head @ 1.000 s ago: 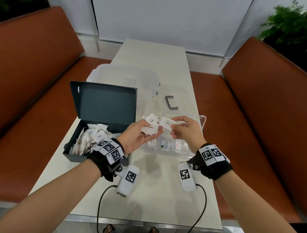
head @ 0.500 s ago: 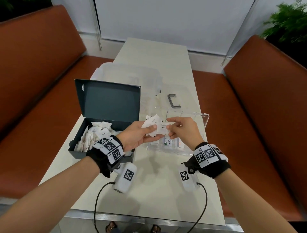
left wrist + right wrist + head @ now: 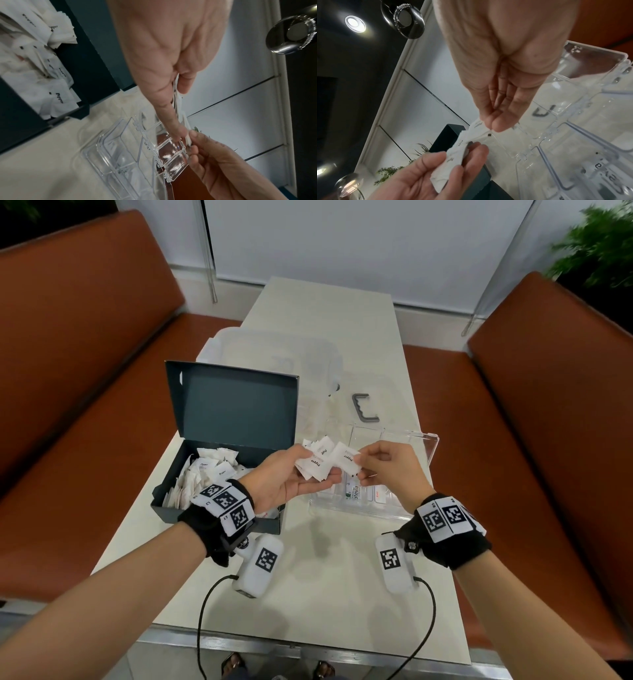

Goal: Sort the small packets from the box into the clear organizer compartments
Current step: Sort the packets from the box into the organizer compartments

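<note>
Surface [image 3: 329, 570]: pale, long, set between two brown benches [image 3: 85, 412].

Box [image 3: 219, 474]: dark, lid upright at the rear, at 9 o'clock from the hands. Holds a loose heap of white packets [image 3: 205, 474], several printed "Pepper".

Organizer [image 3: 404, 474]: clear, compartmented, lid raised at its far side, on the surface at 3 o'clock from the box. Near compartments hold a few sachets; one reads "Stevia" [image 3: 352, 493]. The wrist views show other compartments with nothing visible in them.

Left hand [image 3: 287, 477]: palm up, above the gap between box and organizer. Fingers loosely curled under a fanned bunch [image 3: 317, 462] of white pepper packets, thumb laid on top of it.

Right hand [image 3: 387, 470]: above the organizer's near-left part, at 3 o'clock from the left hand. Thumb and forefinger pinch one packet [image 3: 346, 460] at the bunch's right edge; that packet touches the rest of the bunch. Remaining fingers loosely bent.

Tub [image 3: 274, 361]: translucent, at 12 o'clock behind the box.

Handle [image 3: 364, 412]: grey, U-shaped, loose on the surface at 12 o'clock from the organizer.

Wristbands [image 3: 226, 508]: black, with square coded markers, one on each wrist; a white cabled unit [image 3: 260, 566] hangs below each.

Plant [image 3: 596, 251]: green, at the far right corner.
</note>
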Available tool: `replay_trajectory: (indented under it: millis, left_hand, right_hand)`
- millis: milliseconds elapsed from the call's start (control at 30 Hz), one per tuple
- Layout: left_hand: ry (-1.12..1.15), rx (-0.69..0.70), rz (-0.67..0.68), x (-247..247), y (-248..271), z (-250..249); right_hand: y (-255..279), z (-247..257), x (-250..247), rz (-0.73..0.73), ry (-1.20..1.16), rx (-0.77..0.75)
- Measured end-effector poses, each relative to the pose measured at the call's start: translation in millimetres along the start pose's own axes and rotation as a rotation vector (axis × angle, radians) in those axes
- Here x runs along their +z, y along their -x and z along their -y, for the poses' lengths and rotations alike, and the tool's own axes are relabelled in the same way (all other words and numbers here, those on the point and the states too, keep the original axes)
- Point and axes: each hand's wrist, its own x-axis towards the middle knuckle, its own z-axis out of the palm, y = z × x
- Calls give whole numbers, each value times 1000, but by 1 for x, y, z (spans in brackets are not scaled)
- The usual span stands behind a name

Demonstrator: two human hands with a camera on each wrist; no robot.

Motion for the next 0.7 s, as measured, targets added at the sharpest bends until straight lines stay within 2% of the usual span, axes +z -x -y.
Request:
replay_trajectory:
  millis: [200, 300, 467, 567, 700]
  left_hand:
    - [-138, 91, -48, -6, -4, 3]
    - [-212, 170, -78, -6, -8, 7]
    - [-243, 245, -108, -2, -10, 11]
    - [-205, 248, -112, 0, -11, 11]
    - [-135, 180, -77, 1, -12, 11]
  right_hand:
    - [6, 9, 6, 22, -185, -22]
    - [8, 8, 14, 53, -139, -6]
    - [9, -4, 20, 13, -25, 29]
    - [10, -7, 20, 39, -32, 56]
    - [10, -9, 19, 14, -117, 106]
